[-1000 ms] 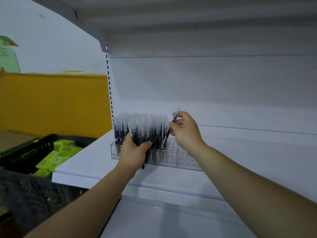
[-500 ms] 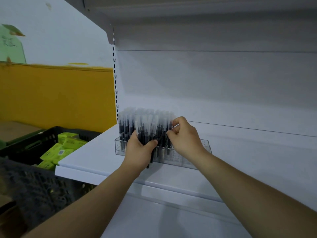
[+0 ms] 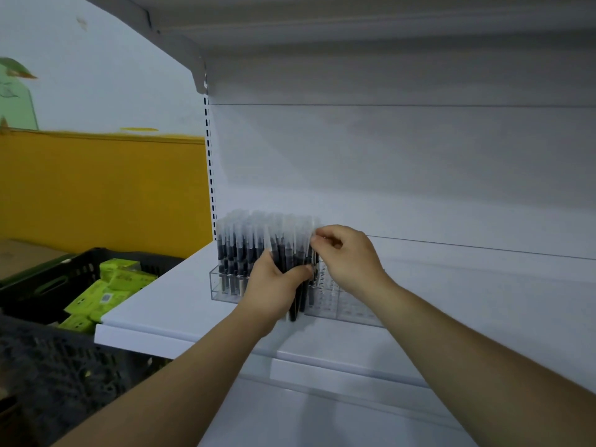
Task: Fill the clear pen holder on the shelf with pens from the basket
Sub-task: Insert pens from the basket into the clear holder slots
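Black mesh-plastic basket [image 3: 80, 275] far left, green boxes [image 3: 106, 295] inside. Smooth white shelf [image 3: 167, 304] carries the clear acrylic holder [image 3: 348, 304], a grid of round holes. Upright pens [image 3: 245, 243] with dark barrels and frosted caps pack its left part. Left hand [image 3: 274, 285]: fingers curled round a bunch of pens at the holder's front. Right hand [image 3: 351, 259]: fingers pinch the cap of one pen [image 3: 314, 272] at the filled rows' right edge.

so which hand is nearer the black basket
Left. The left hand, gripping a bundle of pens, is right of the basket; the right hand, pinching one pen, is farther right.
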The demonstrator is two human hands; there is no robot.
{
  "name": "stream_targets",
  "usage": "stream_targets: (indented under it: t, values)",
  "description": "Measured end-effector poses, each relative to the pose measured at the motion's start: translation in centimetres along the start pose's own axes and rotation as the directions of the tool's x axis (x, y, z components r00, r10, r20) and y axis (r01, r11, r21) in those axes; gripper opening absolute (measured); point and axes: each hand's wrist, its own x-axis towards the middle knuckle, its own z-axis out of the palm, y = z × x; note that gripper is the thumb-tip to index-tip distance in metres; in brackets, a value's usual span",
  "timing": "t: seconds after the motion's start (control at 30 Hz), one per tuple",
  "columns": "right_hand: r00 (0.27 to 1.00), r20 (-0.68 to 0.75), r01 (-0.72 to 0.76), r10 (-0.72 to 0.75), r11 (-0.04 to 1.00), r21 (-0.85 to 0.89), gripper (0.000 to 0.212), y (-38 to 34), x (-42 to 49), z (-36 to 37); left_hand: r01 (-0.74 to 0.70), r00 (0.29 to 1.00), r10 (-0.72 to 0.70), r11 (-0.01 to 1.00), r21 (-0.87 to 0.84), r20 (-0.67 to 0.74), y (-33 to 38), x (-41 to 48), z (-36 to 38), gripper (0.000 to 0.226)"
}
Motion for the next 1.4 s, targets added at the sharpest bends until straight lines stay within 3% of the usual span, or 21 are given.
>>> stream_targets:
  t: [0.17, 0.4, 0.53, 0.67, 0.8, 1.07, 1.4]
  values:
    - [1.000, -0.018, -0.016, 0.018, 0.993, 0.117, 0.002, 0.5, 0.2, -0.6, -0.018, 0.999, 0.019, 1.000, -0.021, 0.028, 0.5, 0.1, 0.7, 0.027]
    - [0.985, 0.126, -0.145, 0.119, 0.965, 0.220, 0.007, 0.3, 0.9, -1.1, -0.007, 0.999, 0.007, 1.000, -0.019, 0.034, 0.0, 0.4, 0.9, 0.026]
    - [0.984, -0.122, -0.086, 0.128, 0.949, 0.303, 0.012, -0.2, 2.2, -1.8, 0.020, 0.997, -0.020, 1.000, 0.007, -0.072, -0.5, 0.9, 0.4, 0.030]
    - [0.966, -0.248, -0.019, 0.066, 0.982, 0.186, 0.012, 0.5, 3.7, -2.4, 0.051, 0.994, -0.046, 0.998, 0.044, -0.101, -0.9, 0.8, -0.1, 0.032]
    - [0.977, -0.210, -0.029, 0.045, 0.996, 0.080, 0.001, 1.4, 4.3, -1.2, 0.072, 0.993, -0.066, 0.996, 0.056, -0.096, -1.3, 0.8, -0.1, 0.031]
    - [0.982, -0.189, -0.023, 0.015, 0.999, -0.042, 0.003, 2.4, 5.7, -0.8, 0.056, 0.995, -0.054, 0.998, 0.025, -0.084, -1.3, 0.3, -0.4, 0.029]
    - [0.988, -0.099, -0.125, 0.115, 0.987, -0.098, 0.006, 4.7, 5.5, 0.3, 0.061, 0.997, -0.059, 0.997, 0.049, -0.046, -1.5, 0.5, -0.3, 0.032]
